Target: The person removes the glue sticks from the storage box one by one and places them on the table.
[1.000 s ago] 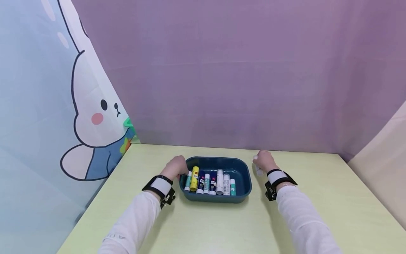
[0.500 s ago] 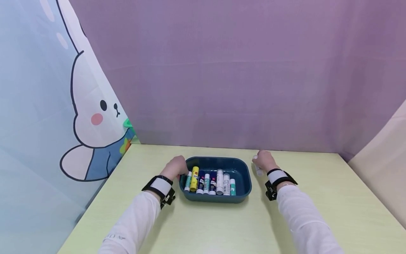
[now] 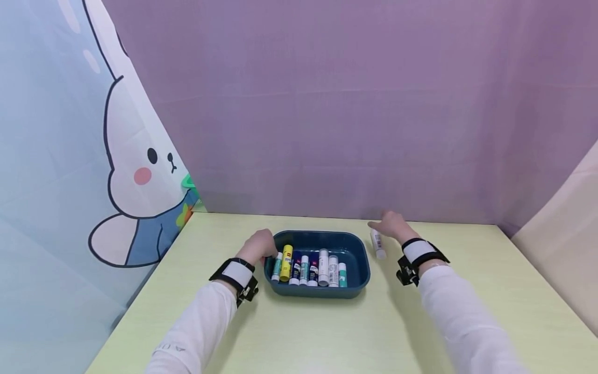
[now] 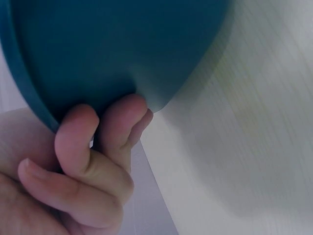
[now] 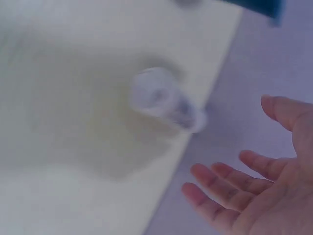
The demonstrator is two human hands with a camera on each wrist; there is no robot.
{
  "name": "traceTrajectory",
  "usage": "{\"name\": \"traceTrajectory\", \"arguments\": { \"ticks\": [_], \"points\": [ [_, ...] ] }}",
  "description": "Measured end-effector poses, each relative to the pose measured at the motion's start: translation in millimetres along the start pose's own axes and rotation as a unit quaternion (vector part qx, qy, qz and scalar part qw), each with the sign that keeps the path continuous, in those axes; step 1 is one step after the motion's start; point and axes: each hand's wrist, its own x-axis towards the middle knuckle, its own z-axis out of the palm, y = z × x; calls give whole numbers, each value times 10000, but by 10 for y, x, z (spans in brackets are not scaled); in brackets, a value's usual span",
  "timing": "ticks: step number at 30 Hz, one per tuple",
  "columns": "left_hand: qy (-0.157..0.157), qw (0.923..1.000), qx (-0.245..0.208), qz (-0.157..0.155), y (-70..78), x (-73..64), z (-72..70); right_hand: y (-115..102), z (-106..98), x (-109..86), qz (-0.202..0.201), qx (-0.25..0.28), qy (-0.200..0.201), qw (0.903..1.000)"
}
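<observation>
My left hand [image 3: 258, 246] grips the left end of a dark blue plastic basin [image 3: 315, 292]. In the left wrist view its fingers [image 4: 77, 134] curl against the basin's outer wall, and the thumb is mostly hidden behind the rim. Several glue sticks lie side by side inside, among them a yellow one [image 3: 286, 263] and a white one [image 3: 323, 267]. To the basin's right, a separate white glue stick [image 3: 378, 244] lies on the table. Just beyond it is my right hand [image 3: 391, 227], fingers spread, holding nothing; the right wrist view shows a gap between its fingertips and this glue stick [image 5: 156, 93].
The basin stands on a pale yellow-green table [image 3: 303, 337]. A purple cloth [image 3: 327, 114] hangs along the far edge. On the left is a light blue curtain [image 3: 46, 208] with a cartoon rabbit, and a cream cloth [image 3: 565, 249] hangs at the right.
My right hand has let go of the white glue stick, spread its fingers and moved slightly away and up in the head view. The left hand and basin look unchanged.
</observation>
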Motion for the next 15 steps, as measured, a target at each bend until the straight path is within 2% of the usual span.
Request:
{"name": "traceTrajectory", "arguments": {
  "ticks": [4,9,15],
  "points": [
    [-9,10000,-46,-7,-10,28,11,-158,-253,-96,-244,84,19,9997],
    [9,9999,-136,-26,-21,21,5,-381,-516,-225,-570,269,319,9975],
    [9,9998,-184,-48,-26,-14,-32,-671,-638,-467,-871,-59,802,9930]
  ]
}}
